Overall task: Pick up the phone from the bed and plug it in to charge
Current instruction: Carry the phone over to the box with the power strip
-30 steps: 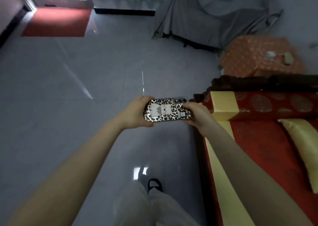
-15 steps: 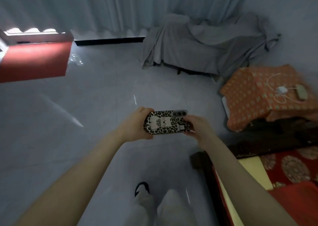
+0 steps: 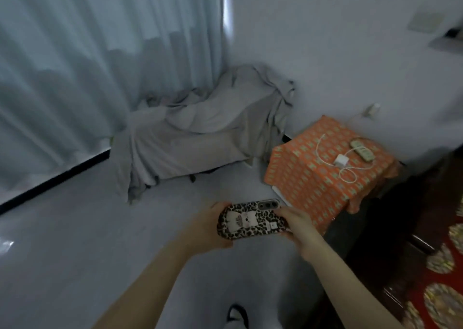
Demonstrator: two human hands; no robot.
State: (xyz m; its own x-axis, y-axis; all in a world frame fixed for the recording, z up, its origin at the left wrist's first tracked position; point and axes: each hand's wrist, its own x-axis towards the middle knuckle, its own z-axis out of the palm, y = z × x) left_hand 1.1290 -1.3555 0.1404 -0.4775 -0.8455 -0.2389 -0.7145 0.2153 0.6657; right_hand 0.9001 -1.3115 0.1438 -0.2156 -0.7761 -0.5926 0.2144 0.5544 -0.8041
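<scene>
A phone (image 3: 251, 222) in a leopard-print case lies sideways between both my hands, its back with a cartoon picture facing me. My left hand (image 3: 204, 228) grips its left end and my right hand (image 3: 297, 226) grips its right end. Beyond and to the right stands a small table under an orange patterned cloth (image 3: 310, 176). On it lie a white charger block (image 3: 340, 161) with a looped white cable (image 3: 347, 176) and a power strip (image 3: 362, 149).
A grey sheet covers a sofa (image 3: 195, 138) against the pale curtains (image 3: 87, 65). The dark bed frame (image 3: 390, 231) and red patterned bedding (image 3: 441, 291) fill the right edge. A wall plug (image 3: 372, 109) sits above the table. Grey tiled floor (image 3: 75, 241) spreads left.
The view has swung up and to the right; the bed has slid to the right edge and the orange-covered table with the charger is now closer. Both hands still hold the phone.
</scene>
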